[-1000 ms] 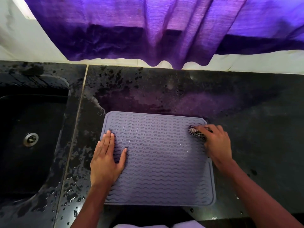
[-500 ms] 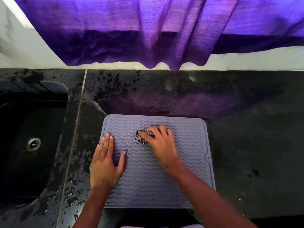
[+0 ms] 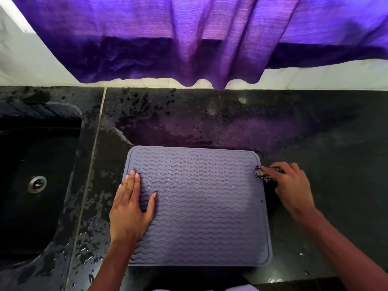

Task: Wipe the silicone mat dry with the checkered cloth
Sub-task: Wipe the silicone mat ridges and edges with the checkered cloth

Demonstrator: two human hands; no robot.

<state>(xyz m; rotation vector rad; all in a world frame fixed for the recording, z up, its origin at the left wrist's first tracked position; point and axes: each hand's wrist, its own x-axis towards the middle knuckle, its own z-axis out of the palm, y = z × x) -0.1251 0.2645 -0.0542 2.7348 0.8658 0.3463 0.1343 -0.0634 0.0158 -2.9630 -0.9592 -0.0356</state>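
A grey-violet silicone mat (image 3: pixel 201 206) with wavy ridges lies flat on the dark counter. My left hand (image 3: pixel 130 208) presses flat on the mat's left side, fingers together and thumb spread. My right hand (image 3: pixel 290 185) is at the mat's right edge, mostly over the counter, closed on a bunched checkered cloth (image 3: pixel 262 175). Only a small part of the cloth shows beyond my fingers, touching the mat's upper right rim.
A black sink (image 3: pixel 31 185) with a metal drain (image 3: pixel 37 184) sits to the left. Water drops cover the counter (image 3: pixel 88 238) between sink and mat. A purple curtain (image 3: pixel 189 43) hangs over the back wall. Bare dark counter extends to the right.
My right hand swept the cloth from the right edge to the mat's upper middle and back to the right edge. My left hand stayed pressed in place.
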